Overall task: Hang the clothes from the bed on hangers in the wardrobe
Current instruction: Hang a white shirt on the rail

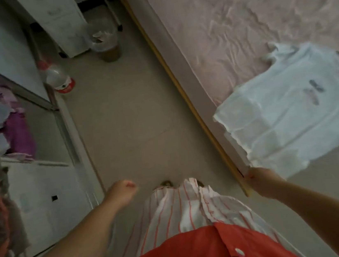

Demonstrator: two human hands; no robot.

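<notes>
Shirt [287, 110] on bed [247, 21], unhung; my right hand [261, 177] pinches its hem, left hand [122, 191] loosely curled, empty.

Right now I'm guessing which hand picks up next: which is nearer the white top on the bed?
Right. The right hand is at the lower edge of the white top; the left hand hangs across the floor, by the wardrobe.

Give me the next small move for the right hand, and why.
Probably reach on to the white top and grip its hem. It lies flat on the bed, overhanging the edge; the right hand is just below it, holding nothing visible, and the left hand hangs free.
</notes>
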